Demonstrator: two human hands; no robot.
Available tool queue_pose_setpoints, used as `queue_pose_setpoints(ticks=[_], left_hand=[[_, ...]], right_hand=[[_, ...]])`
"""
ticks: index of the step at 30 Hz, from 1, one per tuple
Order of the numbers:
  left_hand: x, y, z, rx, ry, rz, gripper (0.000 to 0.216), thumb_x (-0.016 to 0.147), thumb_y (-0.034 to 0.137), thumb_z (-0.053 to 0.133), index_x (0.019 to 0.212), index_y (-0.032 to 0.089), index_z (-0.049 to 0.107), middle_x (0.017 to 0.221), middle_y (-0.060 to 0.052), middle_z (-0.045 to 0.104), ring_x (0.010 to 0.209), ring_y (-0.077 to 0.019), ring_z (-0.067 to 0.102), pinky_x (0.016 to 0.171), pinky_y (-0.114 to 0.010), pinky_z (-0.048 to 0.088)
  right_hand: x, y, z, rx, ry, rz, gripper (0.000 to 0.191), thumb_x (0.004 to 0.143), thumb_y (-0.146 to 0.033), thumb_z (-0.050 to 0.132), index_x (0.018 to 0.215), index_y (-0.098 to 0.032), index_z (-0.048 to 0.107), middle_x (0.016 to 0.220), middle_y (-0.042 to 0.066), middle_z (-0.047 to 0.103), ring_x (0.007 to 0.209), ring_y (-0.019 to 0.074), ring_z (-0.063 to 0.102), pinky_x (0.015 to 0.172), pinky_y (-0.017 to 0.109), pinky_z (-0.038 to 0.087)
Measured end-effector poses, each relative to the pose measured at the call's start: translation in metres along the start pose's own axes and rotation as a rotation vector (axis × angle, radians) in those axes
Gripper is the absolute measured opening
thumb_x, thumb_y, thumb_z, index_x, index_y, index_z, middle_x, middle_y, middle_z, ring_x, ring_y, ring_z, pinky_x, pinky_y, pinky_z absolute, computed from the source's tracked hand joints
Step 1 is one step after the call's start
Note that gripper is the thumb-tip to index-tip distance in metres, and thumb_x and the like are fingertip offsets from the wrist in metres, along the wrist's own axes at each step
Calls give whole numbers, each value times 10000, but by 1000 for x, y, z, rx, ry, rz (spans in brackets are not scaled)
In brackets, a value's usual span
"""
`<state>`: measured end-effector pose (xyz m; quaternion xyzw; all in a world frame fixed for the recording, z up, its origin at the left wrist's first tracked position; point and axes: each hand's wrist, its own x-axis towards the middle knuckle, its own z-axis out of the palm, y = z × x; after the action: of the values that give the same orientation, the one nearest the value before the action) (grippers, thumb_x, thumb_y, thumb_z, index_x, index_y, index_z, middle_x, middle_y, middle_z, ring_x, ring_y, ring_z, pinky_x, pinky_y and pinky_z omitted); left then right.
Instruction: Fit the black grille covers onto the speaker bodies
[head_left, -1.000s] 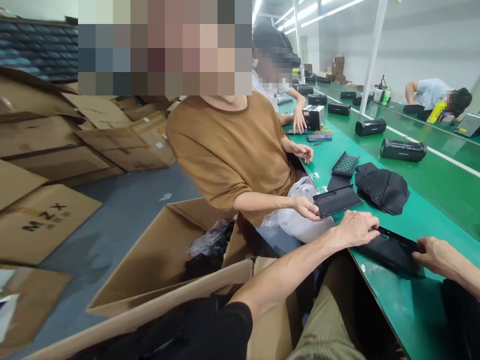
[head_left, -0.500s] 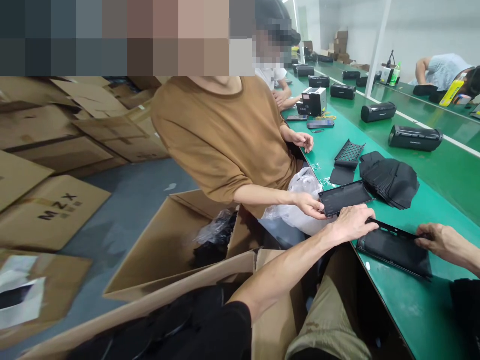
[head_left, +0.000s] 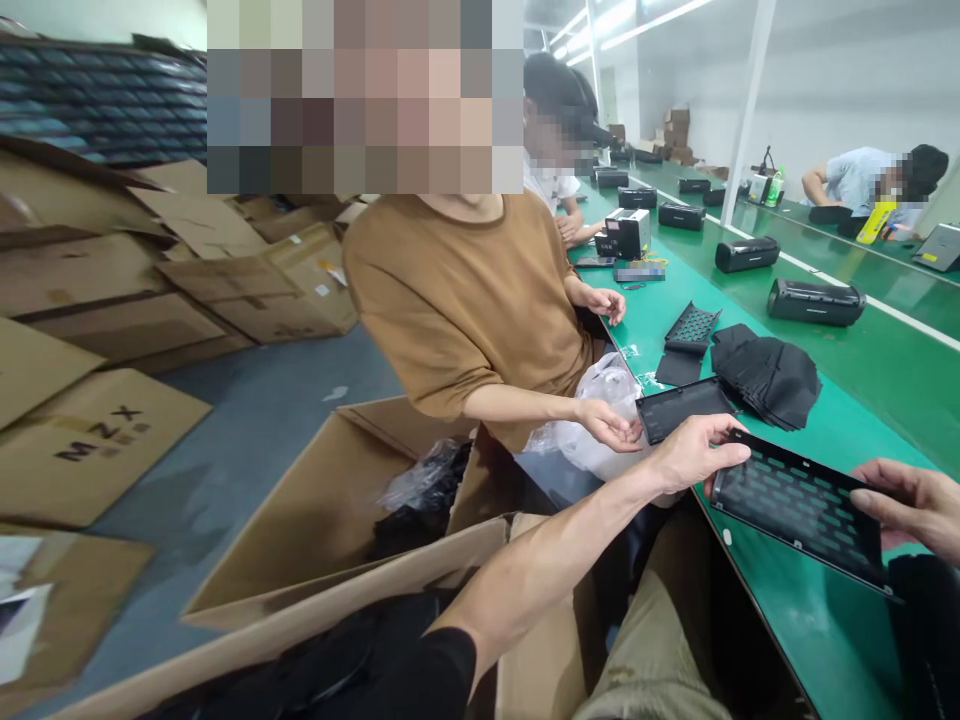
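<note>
Far on my left stands one cardboard box marked MZX (head_left: 97,440), and nearer me one open carton (head_left: 300,510) with clear plastic and black material inside. Next comes one co-worker in a brown shirt (head_left: 465,300), one white plastic bag (head_left: 589,435) by their lap, and their open hand (head_left: 611,428) just beside one black tray-like panel (head_left: 682,408); whether they touch, I cannot tell. Beyond that panel, one black sheet (head_left: 680,367) and one loose perforated grille (head_left: 694,325) lie on the green desk (head_left: 802,610). My left grip (head_left: 694,455) pinches the left end of one black slotted grille panel (head_left: 799,510), thumb on top. One small white piece (head_left: 727,537) sits near the desk edge, below that end. Further back are one fanned stack of black sheets (head_left: 765,375), too overlapped to count, and the two nearest black speakers (head_left: 816,302). The slotted panel spans between my two grips, tilted, near the desk's edge; my right grip (head_left: 911,500) clasps its right end, thumb above and fingers beneath.
</note>
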<state>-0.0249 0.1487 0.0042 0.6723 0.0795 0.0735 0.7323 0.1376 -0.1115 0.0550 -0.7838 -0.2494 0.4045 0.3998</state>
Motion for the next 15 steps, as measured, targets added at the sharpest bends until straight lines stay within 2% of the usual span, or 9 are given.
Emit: queue_pose_setpoints(ticks=[4,7,11,15], left_hand=[[-16,19,6,18,22,75,410,783,485,824,944,124,714,690,38,584,633,-67,475,603,-194,373],[-27,27,8,-38,6,19,491,748,538,860,971,124,720,716,30,587,637,-73,481,593,-197,370],[-38,32,10,-172,-28,-81,653,627,564,949,1064,134,722,810,-3,643,649,-85,536,581,-196,397],[-48,37,11,-267,-33,-105,636,606,511,984,1046,128,731,841,-20,660,683,-90,570,618,-198,445]], right_hand=[[-27,-13,16,87,85,28,615,523,-711,906,823,-211,709,762,21,688,594,156,546,577,271,505],[-41,-17,26,194,112,84,620,449,-698,929,750,-206,702,673,11,647,543,134,498,520,251,468],[-52,-11,32,328,106,122,648,445,-686,955,820,-203,740,692,19,660,553,140,511,499,242,470],[-61,2,36,434,104,127,629,467,-612,992,896,-213,762,715,30,686,592,178,593,512,248,514]])
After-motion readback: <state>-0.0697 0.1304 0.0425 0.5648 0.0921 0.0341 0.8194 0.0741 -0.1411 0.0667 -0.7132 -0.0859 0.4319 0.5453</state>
